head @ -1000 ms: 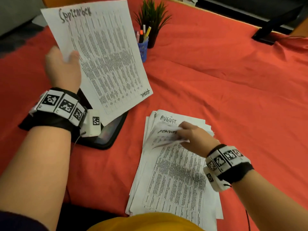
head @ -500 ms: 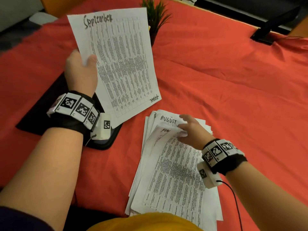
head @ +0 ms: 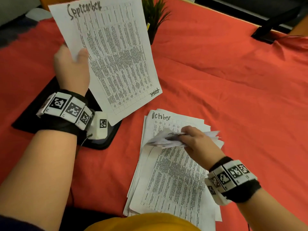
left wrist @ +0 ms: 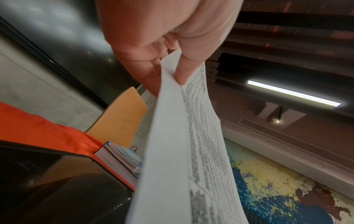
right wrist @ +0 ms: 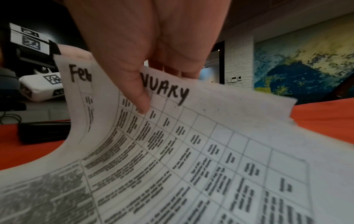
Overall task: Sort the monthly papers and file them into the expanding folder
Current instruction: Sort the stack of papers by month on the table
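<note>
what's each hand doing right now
Left hand: holding the September sheet up.
Right hand: pinching the top sheets lifted off the paper stack.

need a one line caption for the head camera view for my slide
Left hand holds up the white September sheet while right hand lifts top sheets off the white paper stack, exposing October.

Potted green plant on red tablecloth; stacked books at tablecloth's edge; orange chair behind books.
</note>
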A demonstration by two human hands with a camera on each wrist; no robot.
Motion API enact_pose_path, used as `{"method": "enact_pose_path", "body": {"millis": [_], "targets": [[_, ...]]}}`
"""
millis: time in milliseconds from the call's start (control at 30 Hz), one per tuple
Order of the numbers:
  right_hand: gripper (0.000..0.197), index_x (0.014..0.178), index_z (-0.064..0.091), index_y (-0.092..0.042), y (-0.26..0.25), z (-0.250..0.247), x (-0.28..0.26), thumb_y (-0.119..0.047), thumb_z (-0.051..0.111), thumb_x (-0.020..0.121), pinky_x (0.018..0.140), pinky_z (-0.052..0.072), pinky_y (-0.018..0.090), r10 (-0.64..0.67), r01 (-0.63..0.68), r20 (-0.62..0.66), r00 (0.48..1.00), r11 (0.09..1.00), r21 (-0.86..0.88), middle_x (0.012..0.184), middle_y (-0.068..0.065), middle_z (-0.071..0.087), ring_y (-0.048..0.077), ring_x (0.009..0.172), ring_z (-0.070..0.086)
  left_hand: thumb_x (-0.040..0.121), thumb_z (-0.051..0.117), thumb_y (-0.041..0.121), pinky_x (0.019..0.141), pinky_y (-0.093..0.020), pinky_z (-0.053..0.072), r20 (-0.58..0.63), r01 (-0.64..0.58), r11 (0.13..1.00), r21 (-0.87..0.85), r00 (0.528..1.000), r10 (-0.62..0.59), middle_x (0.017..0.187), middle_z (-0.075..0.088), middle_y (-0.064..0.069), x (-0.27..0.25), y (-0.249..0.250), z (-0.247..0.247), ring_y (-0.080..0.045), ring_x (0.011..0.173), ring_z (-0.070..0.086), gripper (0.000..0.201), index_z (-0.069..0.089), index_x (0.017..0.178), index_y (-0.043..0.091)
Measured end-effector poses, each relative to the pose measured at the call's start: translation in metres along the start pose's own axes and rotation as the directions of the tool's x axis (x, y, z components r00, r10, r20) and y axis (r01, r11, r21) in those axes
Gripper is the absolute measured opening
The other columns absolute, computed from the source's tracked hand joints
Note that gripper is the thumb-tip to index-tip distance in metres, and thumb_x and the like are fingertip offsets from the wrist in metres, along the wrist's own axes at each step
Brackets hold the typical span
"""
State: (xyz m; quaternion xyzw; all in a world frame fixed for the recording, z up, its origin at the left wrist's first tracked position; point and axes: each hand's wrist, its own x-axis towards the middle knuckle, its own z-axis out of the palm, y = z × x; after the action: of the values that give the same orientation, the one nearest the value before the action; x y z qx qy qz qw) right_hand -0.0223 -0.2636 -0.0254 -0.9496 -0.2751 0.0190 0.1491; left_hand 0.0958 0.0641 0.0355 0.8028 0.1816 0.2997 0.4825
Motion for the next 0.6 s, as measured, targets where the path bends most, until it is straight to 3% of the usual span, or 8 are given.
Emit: {"method": "enact_pose_path", "body": {"millis": [33, 100, 167, 233, 367, 467, 600], "targets": [[0.025, 0.095, 0.071, -0.01, 0.0, 0.001, -0.004, -0.008, 0.05, 0.08, 0.072, 0.055, 0.041, 0.01, -0.01, 0.003, 1.0, 1.0, -0.012, 0.101, 0.014, 0.063, 0.033, 0.082, 0.063, 0.09, 0.056, 0.02, 0.075, -0.007, 0.043, -0.002, 0.004, 1.0, -0.024, 1.0, -0.004, 0.119, 0.062, -0.012, 0.0, -0.001, 0.0, -0.016, 0.105, 0.06, 0.035, 0.056, 0.116, -0.004], [0.029, 0.098, 0.071, -0.011, 0.003, 0.005, -0.008, 0.002, 0.063, 0.074, 0.087, 0.049, 0.054, 0.039, -0.038, 0.01, 0.999, 0.998, -0.058, 0.121, 0.017, 0.059, 0.037, 0.103, 0.06, 0.089, 0.056, 0.02, 0.073, -0.004, 0.043, -0.004, 0.008, 0.999, -0.053, 1.0, -0.008, 0.118, 0.063, -0.01, 0.0, -0.002, 0.0, -0.013, 0.103, 0.06, 0.035, 0.058, 0.115, -0.003], [0.038, 0.102, 0.07, -0.011, 0.006, 0.011, -0.006, 0.009, 0.067, 0.07, 0.096, 0.037, 0.061, 0.067, -0.065, 0.028, 0.997, 0.996, -0.058, 0.135, 0.018, 0.048, 0.043, 0.12, 0.048, 0.089, 0.057, 0.02, 0.072, -0.003, 0.042, -0.002, 0.008, 0.998, -0.06, 1.0, -0.008, 0.118, 0.063, -0.009, -0.001, -0.003, 0.001, -0.013, 0.103, 0.061, 0.035, 0.058, 0.115, -0.003], [0.04, 0.107, 0.068, -0.011, 0.008, 0.014, -0.001, 0.011, 0.063, 0.074, 0.101, 0.03, 0.061, 0.079, -0.078, 0.041, 0.996, 0.996, -0.031, 0.142, 0.018, 0.038, 0.045, 0.128, 0.036, 0.089, 0.057, 0.02, 0.072, -0.001, 0.041, 0.004, 0.007, 0.998, -0.064, 1.0, -0.007, 0.118, 0.063, -0.009, -0.002, -0.004, 0.002, -0.012, 0.103, 0.06, 0.035, 0.058, 0.115, -0.003], [0.039, 0.111, 0.066, -0.01, 0.01, 0.02, 0.006, 0.011, 0.056, 0.079, 0.108, 0.02, 0.058, 0.128, -0.131, 0.082, 0.988, 0.991, 0.023, 0.149, 0.018, 0.023, 0.044, 0.136, 0.018, 0.09, 0.057, 0.019, 0.076, -0.007, 0.043, 0.001, 0.006, 0.999, -0.051, 1.0, -0.006, 0.118, 0.062, -0.009, -0.004, -0.005, 0.002, -0.012, 0.104, 0.059, 0.034, 0.058, 0.114, -0.004], [0.035, 0.107, 0.066, -0.007, 0.01, 0.022, 0.008, 0.012, 0.057, 0.079, 0.107, 0.021, 0.06, 0.136, -0.136, 0.094, 0.986, 0.991, -0.007, 0.148, 0.021, 0.024, 0.045, 0.135, 0.021, 0.09, 0.057, 0.02, 0.082, -0.013, 0.045, -0.011, 0.003, 0.999, -0.052, 1.0, -0.004, 0.119, 0.062, -0.01, -0.004, -0.008, 0.002, -0.014, 0.105, 0.059, 0.034, 0.057, 0.114, -0.004], [0.035, 0.116, 0.061, -0.009, 0.013, 0.023, 0.007, 0.005, 0.053, 0.085, 0.111, 0.023, 0.048, 0.157, -0.166, 0.164, 0.974, 0.985, 0.04, 0.149, 0.015, 0.026, 0.036, 0.136, 0.028, 0.089, 0.057, 0.021, 0.086, -0.018, 0.046, -0.005, 0.009, 0.998, -0.065, 1.0, -0.009, 0.119, 0.063, -0.011, -0.002, -0.013, 0.001, -0.018, 0.106, 0.061, 0.035, 0.058, 0.114, -0.003]]}}
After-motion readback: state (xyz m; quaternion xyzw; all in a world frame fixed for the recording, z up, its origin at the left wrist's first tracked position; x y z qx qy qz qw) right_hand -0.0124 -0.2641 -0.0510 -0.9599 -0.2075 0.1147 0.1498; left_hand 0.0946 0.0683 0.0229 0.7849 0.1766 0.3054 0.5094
